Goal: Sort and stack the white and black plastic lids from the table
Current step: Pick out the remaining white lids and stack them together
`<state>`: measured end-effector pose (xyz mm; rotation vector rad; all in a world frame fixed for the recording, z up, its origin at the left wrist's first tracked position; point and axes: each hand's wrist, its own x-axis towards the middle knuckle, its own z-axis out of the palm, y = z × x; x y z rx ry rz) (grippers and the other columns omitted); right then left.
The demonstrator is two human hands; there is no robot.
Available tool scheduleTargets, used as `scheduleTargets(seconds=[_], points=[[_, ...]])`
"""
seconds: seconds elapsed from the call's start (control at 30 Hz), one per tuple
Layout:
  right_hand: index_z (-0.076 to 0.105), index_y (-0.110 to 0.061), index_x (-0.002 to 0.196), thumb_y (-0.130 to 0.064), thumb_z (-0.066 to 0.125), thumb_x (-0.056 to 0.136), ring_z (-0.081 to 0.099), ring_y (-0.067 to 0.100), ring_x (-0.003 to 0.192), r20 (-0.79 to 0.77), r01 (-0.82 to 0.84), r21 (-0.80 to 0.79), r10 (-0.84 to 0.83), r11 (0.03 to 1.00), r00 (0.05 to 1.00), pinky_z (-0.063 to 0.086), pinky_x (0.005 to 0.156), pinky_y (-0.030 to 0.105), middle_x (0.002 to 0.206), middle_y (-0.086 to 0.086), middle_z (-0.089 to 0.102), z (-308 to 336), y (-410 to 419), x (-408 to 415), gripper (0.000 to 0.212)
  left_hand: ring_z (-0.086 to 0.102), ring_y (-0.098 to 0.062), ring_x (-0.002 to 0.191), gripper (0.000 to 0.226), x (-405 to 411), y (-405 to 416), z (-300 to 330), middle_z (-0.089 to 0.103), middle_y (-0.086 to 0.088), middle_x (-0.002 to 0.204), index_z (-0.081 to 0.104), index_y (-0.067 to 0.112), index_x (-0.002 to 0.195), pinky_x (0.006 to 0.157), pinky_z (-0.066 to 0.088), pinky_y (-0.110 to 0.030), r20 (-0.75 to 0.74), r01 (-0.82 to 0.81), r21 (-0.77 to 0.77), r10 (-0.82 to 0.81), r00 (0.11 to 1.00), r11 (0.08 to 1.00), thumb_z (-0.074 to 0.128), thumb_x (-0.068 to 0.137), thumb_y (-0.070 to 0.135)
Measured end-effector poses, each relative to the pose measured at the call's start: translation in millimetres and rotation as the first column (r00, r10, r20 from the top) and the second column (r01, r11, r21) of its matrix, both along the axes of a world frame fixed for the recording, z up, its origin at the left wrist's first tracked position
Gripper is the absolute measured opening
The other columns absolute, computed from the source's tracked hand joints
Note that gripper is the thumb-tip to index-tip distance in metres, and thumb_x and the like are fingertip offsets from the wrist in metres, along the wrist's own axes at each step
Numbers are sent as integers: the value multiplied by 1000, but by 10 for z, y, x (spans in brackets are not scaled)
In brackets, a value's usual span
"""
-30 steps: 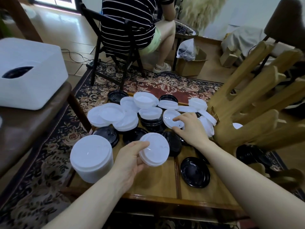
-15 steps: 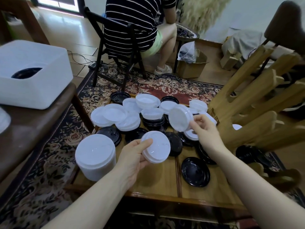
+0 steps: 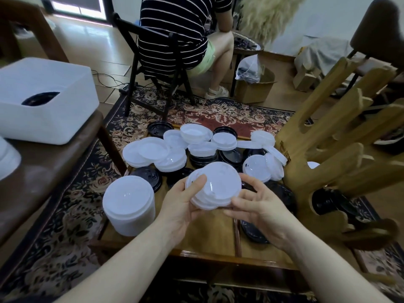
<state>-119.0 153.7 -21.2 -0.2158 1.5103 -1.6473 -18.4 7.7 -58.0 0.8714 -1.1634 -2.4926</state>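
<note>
a second ago the right hand [image 3: 260, 206] was reaching into the pile of loose white round plastic lids [image 3: 258, 169] beside the slatted wooden rack [image 3: 332, 154]; half a second ago it had lifted one lid clear. now that lid lies on the small stack of white plastic lids [image 3: 215, 185] gripped by the left hand [image 3: 182, 204], farther from the rack, and the right hand has come across to cup the stack's near edge. both hands now hold it together.
</note>
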Motion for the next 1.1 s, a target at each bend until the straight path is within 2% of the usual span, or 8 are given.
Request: scheduleTargets(seconds=[0.1,0.2,0.27,0.37,0.6,0.77,0.9,1.1], points=[[44,-23,137,5,73,80,71,27,89,-221,-184,214,231,959,948,61,76,39,104,21,69,-39,11,-25,70,70,-26,94,55,2,-33,-27,74,-11,113,67,14,119,68,59,-33,34,5,-22,-4,999,1000,76,67,29],[22,-36,151,-29,87,73,52,-1,118,-623,-166,476,464,864,630,48,100,26,140,-9,48,-119,65,-96,102,70,-27,93,41,-7,-45,-44,75,-11,111,69,15,117,64,58,-33,71,45,-63,-40,997,997,76,77,20],[9,-39,154,-39,85,73,26,-6,138,-753,-199,459,498,866,430,30,112,18,152,-23,23,-131,76,-144,110,70,-28,95,33,-20,-23,-60,74,-12,111,70,16,115,64,58,-35,107,71,-100,-60,992,992,74,82,16],[23,-39,150,-39,76,79,23,2,144,-827,-293,414,491,862,274,26,115,19,152,-25,26,-129,65,-165,88,71,-30,97,36,-26,29,-60,74,-13,111,69,15,115,69,60,-38,99,84,-95,-75,992,992,74,81,26],[41,-42,138,-49,81,71,37,-7,128,-833,-37,301,281,953,477,37,102,20,131,-26,41,-133,-38,-71,78,70,-26,100,34,-30,37,-2,70,-15,121,66,11,126,67,59,-35,2,63,57,-63,998,996,45,105,28],[38,-46,136,-49,80,73,33,-6,129,-820,3,347,302,938,486,32,102,18,131,-33,39,-134,-73,-37,76,67,-33,111,36,-21,77,40,69,-16,123,64,6,128,78,62,-42,-58,100,76,-96,994,992,40,106,22],[34,-53,129,-56,78,70,31,-11,126,-810,9,381,330,924,485,30,93,10,125,-40,36,-116,-87,10,74,70,-27,105,42,-6,69,47,72,-13,119,66,10,125,80,61,-41,-67,149,40,-146,987,988,46,102,39],[33,-45,121,-60,77,68,37,-6,119,-806,38,393,324,919,496,36,87,13,124,-25,39,-129,-118,101,71,68,-13,63,20,-9,119,33,73,-4,78,67,9,96,71,60,-35,-40,136,-81,-140,989,987,66,87,27]])
